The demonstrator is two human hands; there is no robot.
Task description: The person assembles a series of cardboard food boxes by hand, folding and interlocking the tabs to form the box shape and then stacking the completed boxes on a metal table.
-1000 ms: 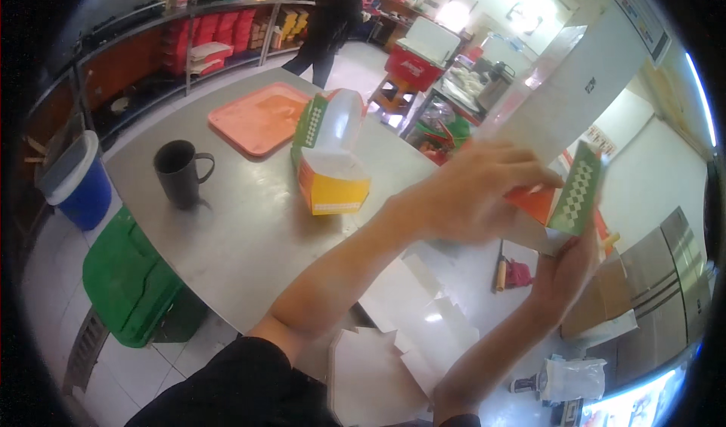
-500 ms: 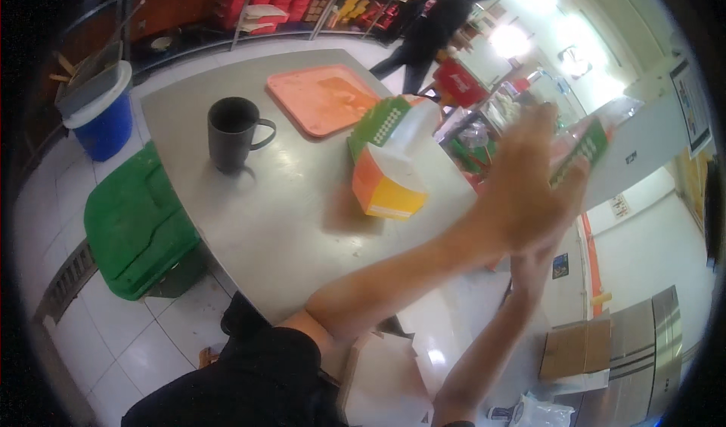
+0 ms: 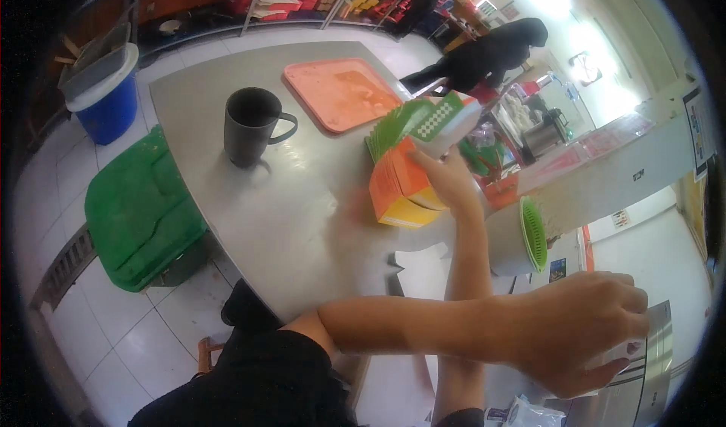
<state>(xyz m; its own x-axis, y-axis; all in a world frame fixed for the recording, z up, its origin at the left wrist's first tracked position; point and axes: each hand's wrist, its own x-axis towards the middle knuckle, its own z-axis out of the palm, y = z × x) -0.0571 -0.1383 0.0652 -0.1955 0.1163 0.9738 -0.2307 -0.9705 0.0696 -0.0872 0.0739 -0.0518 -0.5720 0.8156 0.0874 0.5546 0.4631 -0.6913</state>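
My right hand (image 3: 451,181) is on a stack of nested folded paper food cartons (image 3: 408,185), orange and yellow with green, white-dotted flaps. Its thumb presses on the orange side, and its other fingers are partly hidden behind the white inside of a carton. The stack stands on the steel table (image 3: 295,238). My left arm crosses over the right forearm. At its end, my left hand (image 3: 578,332) hangs in the air on the far right, back upward, fingers bent and thumb apart. Nothing shows in it, though its palm is hidden.
A dark mug (image 3: 252,128) and an orange tray (image 3: 344,94) stand on the table. Left of it are a green lidded bin (image 3: 144,208) and a blue bucket (image 3: 110,113). A white bin with a green rim (image 3: 533,234) stands right. A person in black (image 3: 488,53) is beyond the table.
Both hands were together, raised at the right with a green-flapped carton. They have parted: the right is now at the stack, which looks fuller, and the left has moved down and right.
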